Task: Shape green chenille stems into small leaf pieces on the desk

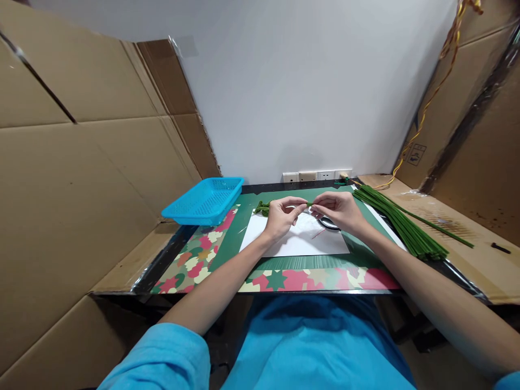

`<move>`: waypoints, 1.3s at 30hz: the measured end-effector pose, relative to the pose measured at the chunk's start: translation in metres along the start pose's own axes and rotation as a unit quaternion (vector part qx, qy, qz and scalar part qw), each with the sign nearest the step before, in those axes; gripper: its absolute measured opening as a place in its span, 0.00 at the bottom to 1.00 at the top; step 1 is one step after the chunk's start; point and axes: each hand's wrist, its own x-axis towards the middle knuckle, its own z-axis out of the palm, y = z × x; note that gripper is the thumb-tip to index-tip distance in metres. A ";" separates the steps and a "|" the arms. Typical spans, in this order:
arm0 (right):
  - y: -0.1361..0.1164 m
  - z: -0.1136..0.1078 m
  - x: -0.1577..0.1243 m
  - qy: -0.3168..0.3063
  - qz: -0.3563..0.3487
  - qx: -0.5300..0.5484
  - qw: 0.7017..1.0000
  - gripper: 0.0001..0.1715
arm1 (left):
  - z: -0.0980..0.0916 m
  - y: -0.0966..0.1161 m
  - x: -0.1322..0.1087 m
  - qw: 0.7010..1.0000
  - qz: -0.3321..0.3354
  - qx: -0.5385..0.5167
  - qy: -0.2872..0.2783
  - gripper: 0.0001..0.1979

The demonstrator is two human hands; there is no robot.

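Between my fingertips, above a white sheet (309, 244), runs a short stretch of fuzzy green stem (310, 204). My left hand (283, 216) pinches it from the left, and my right hand (338, 210) pinches it from the right, the two hands nearly touching. Just left of my left hand shows a curled green piece (262, 208); whether it joins the held stem is hidden by the hand. Scissors with black handles (330, 223) lie on the sheet, partly under my right hand. A thin reddish stick (318, 234) is beside them.
A blue perforated basket (207, 201) stands at the back left. A bundle of long green stems (400, 222) lies at the right. Under the sheet is a green mat (227, 246) with a patterned border. Cardboard walls flank both sides; sockets (307, 176) line the back wall.
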 end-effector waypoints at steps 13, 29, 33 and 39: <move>0.002 -0.003 0.002 0.032 -0.051 -0.066 0.996 0.22 | 0.000 0.003 -0.003 1.000 0.002 0.000 -0.011 0.18; 0.000 0.000 -0.001 0.031 -0.118 -0.231 0.965 0.14 | 0.000 0.004 -0.004 0.992 -0.082 -0.035 -0.085 0.23; 0.001 -0.001 0.000 -0.010 -0.071 -0.186 0.980 0.15 | 0.001 -0.002 -0.002 0.992 -0.076 -0.033 -0.094 0.24; 0.001 0.000 0.002 -0.051 0.008 -0.091 0.995 0.17 | 0.002 -0.006 -0.001 0.990 -0.072 -0.030 -0.116 0.25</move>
